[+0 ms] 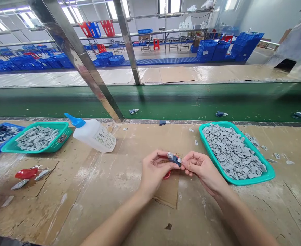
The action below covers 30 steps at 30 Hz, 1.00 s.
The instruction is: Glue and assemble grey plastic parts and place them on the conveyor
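1. Head view: left hand (154, 171) and right hand (201, 169) both clenched, fingertips pinching a small blue-and-grey plastic part (174, 159), held just above the tabletop (101, 208), mid-frame.
2. Part's long axis runs crosswise, tilted; grey end points up-left, blue end down-right.
3. Red piece (167, 175) just under hands; teal tray (259, 179) of grey pieces to right.
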{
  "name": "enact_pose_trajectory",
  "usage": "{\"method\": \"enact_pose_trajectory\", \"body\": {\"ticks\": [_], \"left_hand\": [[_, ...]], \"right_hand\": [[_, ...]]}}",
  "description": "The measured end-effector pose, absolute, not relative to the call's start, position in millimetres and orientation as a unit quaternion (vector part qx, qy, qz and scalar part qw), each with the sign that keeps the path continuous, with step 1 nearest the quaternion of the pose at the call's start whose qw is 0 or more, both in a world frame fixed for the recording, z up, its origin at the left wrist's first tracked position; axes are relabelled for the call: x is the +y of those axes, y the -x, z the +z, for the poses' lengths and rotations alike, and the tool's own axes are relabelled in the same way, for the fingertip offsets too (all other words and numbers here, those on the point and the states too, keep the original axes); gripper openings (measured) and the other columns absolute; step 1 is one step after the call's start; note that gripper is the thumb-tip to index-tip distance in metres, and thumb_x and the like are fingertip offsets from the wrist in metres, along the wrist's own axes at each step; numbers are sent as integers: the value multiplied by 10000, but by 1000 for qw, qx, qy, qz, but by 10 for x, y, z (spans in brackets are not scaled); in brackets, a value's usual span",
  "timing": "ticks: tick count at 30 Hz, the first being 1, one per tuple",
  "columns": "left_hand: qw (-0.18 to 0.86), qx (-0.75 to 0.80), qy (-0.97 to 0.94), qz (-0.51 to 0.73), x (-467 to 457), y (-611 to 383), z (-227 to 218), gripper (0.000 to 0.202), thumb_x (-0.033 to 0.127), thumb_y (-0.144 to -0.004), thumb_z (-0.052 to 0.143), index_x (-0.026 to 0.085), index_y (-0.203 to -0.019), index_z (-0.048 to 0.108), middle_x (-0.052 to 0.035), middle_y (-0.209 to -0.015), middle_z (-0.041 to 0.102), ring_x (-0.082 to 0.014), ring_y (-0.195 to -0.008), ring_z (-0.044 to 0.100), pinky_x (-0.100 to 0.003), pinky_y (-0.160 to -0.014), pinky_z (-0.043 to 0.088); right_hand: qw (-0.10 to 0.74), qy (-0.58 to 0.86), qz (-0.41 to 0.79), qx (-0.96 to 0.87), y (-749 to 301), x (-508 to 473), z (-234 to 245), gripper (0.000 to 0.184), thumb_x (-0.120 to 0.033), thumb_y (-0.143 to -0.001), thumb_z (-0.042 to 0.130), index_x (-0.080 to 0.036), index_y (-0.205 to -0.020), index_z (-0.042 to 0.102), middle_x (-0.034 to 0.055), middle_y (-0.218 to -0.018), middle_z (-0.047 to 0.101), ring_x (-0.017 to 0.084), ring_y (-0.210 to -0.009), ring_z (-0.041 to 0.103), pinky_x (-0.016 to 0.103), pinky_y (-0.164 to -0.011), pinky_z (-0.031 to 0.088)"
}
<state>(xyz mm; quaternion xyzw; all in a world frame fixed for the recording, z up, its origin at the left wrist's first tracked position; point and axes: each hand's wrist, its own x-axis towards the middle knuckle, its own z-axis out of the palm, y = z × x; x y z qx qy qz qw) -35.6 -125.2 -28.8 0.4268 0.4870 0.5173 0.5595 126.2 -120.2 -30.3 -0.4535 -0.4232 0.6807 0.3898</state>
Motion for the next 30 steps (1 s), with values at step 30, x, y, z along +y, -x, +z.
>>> {"method": "enact_pose_trajectory", "body": {"ticks": [30], "left_hand": [[99,603,-759,223,895,807,-261,387,85,-814,386,149,-1141,582,-98,-1021,676,-238,-943,614,-340,-825,460]], "right_hand": [[187,705,32,-683,-2241,-683,-577,231,-343,-834,563,-190,-920,713,97,-856,660,299,-875,511,383,-692,420]]}}
